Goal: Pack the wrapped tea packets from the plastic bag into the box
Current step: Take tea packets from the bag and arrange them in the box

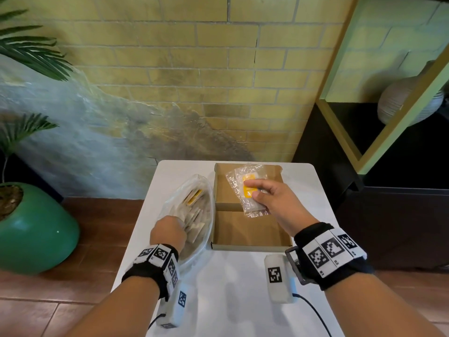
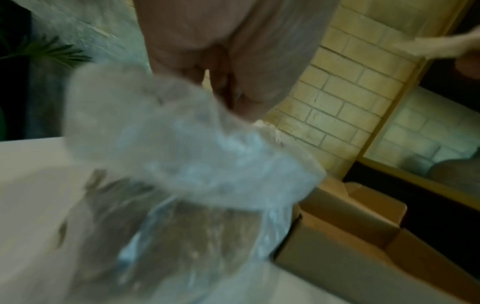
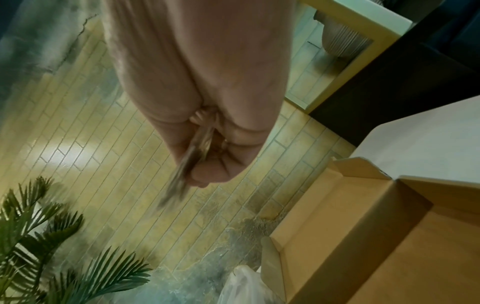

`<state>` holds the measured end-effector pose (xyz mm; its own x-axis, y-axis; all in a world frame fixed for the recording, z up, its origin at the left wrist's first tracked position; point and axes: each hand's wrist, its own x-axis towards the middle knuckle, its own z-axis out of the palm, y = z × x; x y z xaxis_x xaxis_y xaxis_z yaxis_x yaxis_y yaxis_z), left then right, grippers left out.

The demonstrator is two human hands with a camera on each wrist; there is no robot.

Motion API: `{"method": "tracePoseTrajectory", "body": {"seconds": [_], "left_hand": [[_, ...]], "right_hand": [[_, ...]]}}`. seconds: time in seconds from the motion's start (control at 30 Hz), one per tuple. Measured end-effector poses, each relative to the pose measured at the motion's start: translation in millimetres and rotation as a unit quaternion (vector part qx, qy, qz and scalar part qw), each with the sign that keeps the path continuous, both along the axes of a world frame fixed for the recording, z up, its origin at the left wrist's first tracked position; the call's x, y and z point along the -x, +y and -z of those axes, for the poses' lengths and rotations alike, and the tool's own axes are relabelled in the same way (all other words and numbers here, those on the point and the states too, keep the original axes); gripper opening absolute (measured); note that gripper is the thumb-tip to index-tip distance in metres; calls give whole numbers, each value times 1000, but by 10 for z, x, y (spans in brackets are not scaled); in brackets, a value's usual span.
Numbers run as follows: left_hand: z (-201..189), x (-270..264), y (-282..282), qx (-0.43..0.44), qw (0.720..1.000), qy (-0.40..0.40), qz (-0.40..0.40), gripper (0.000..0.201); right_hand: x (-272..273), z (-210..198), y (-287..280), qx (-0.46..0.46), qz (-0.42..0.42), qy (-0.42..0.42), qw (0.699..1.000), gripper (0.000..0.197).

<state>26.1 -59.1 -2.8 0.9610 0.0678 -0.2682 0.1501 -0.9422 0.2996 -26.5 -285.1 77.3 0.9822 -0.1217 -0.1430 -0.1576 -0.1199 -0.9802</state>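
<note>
Fingertips (image 1: 255, 194) of the right hand (image 1: 277, 203) pinch a wrapped tea packet (image 1: 250, 190) above the box (image 1: 250, 229) near the table's (image 1: 230, 288) far edge. The left hand (image 1: 168, 231) grips the plastic bag (image 1: 194, 190) beside it. Next, probably: lower and release flat.

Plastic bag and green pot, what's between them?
Head view: bare white table edge, then brown floor, between the bag and pot.

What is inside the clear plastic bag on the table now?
The plastic bag holds a pile of tea packets, some with yellow labels. The left hand grips the bag's near end and covers what lies there. The count is unclear.
</note>
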Motion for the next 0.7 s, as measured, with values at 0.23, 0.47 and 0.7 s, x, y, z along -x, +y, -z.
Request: {"method": "tracePoseTrajectory", "body": {"seconds": [0.23,0.47,0.7], "left_hand": [[-214,-73,47,196,964,-116,-136,25],[-429,-86,124,338,927,-122,-105,10],[-680,-9,-127,514,857,-23,-32,22]], "right_hand": [[72,99,-6,-7,2,17,1000,29],[76,169,41,12,-3,24,1000,24],[47,123,73,39,23,29,999,29]]}}
